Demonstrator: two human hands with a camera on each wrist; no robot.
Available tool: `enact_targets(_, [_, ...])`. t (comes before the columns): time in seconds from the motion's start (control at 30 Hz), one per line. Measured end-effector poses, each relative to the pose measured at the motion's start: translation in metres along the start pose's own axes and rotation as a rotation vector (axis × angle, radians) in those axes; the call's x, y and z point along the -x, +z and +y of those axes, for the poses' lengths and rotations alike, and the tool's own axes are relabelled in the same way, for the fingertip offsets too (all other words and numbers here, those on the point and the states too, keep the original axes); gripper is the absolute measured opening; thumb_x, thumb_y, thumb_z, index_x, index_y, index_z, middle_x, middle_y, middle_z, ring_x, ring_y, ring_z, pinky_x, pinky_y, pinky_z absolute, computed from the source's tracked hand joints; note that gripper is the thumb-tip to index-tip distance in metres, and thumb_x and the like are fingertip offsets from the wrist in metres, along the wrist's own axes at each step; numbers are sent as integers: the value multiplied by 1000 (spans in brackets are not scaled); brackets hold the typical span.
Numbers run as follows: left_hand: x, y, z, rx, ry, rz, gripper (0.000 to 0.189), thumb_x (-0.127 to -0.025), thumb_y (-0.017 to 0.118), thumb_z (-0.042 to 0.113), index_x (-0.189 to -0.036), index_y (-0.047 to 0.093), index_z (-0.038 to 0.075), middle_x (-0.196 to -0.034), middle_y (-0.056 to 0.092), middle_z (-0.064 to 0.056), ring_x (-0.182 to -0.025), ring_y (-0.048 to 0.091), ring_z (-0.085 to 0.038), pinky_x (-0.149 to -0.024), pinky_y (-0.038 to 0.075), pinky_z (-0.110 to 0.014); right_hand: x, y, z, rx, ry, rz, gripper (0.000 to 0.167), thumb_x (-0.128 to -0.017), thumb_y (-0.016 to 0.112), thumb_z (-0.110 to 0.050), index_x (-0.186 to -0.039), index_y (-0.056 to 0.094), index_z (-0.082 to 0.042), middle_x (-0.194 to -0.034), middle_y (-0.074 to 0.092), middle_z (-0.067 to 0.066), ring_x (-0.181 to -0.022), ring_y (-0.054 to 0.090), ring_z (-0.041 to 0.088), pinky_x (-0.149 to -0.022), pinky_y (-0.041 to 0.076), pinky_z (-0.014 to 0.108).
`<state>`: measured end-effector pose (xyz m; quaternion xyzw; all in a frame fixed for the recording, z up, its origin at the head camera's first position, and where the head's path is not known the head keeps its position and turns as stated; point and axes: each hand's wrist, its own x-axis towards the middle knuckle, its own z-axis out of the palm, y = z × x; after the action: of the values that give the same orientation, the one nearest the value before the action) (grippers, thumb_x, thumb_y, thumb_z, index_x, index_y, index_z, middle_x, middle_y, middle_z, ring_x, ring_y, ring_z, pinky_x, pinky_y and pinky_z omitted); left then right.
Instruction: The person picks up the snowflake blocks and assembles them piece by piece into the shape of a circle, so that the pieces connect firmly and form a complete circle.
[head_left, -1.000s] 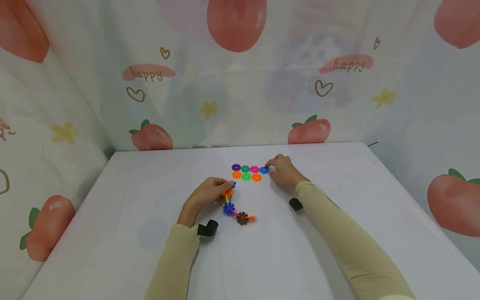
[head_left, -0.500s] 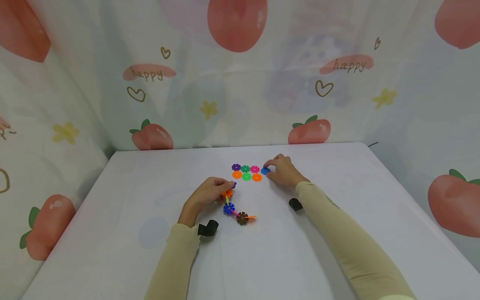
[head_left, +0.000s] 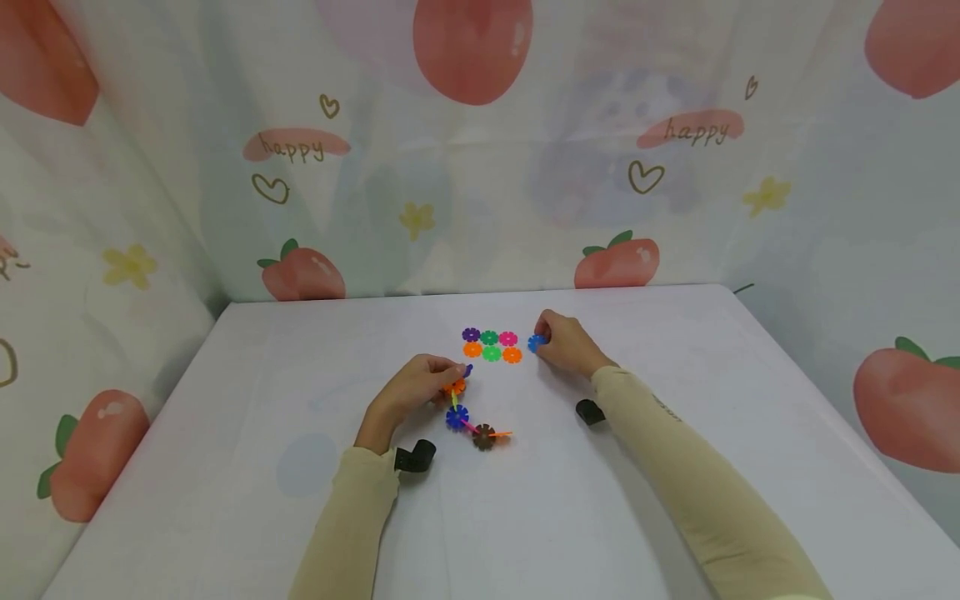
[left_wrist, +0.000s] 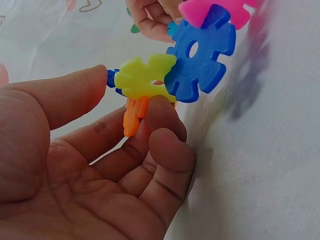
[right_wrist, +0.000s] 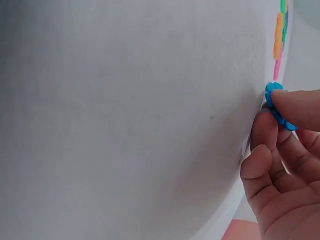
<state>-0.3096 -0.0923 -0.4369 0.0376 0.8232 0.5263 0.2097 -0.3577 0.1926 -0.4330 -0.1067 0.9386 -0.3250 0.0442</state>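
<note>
My left hand [head_left: 411, 387] holds one end of a chain of interlocking snowflake discs between thumb and fingers. An orange disc [head_left: 454, 387] sits at the fingertips; past it come a yellow disc [left_wrist: 142, 77], a dark blue disc [left_wrist: 205, 60], a pink one [left_wrist: 240, 14] and a brown one [head_left: 484, 437] with an orange disc edge-on at the end. A small dark blue piece [head_left: 468, 370] pokes out by the left thumb. Farther right, my right hand [head_left: 572, 343] pinches a light blue snowflake disc [right_wrist: 274, 90], tilted up off the flat.
Several loose discs lie flat in two rows just left of the right hand: purple [head_left: 471, 335], green [head_left: 490, 337] and pink [head_left: 508, 338] behind, orange [head_left: 472, 350], light green [head_left: 491, 354] and orange in front. A white-covered table [head_left: 525, 525] carries everything; a printed curtain [head_left: 480, 192] stands behind.
The right hand has drawn the light blue disc slightly right, away from the pink one, and tipped it up between thumb and finger. The left hand and chain stay put.
</note>
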Motion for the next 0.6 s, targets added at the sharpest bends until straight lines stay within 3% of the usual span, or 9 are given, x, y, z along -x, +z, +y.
enact_targets(0.2, [0, 0, -1, -12, 12, -5, 39, -109, 65, 34, -133, 72, 3, -100, 69, -7, -82, 59, -20, -73, 49, -27, 3, 5, 0, -109, -8, 52, 16, -100, 69, 1, -115, 64, 4, -102, 66, 16, -92, 64, 29, -89, 55, 40])
enact_targets(0.4, [1, 1, -1, -3, 20, -11, 36, -110, 65, 28, -134, 72, 3, -102, 69, -7, -83, 59, -21, -74, 50, -27, 5, 11, -5, -272, 2, 30, 16, -100, 66, 1, -116, 66, 6, -99, 69, 16, -78, 71, 23, -79, 56, 30])
enact_targets(0.6, [2, -1, -1, 0, 27, -15, 33, -110, 65, 25, -133, 73, 3, -103, 70, -7, -86, 59, -22, -74, 49, -27, 8, 19, -17, -365, 2, 5, 18, -101, 69, 0, -118, 68, 6, -100, 69, 15, -79, 72, 22, -78, 59, 28])
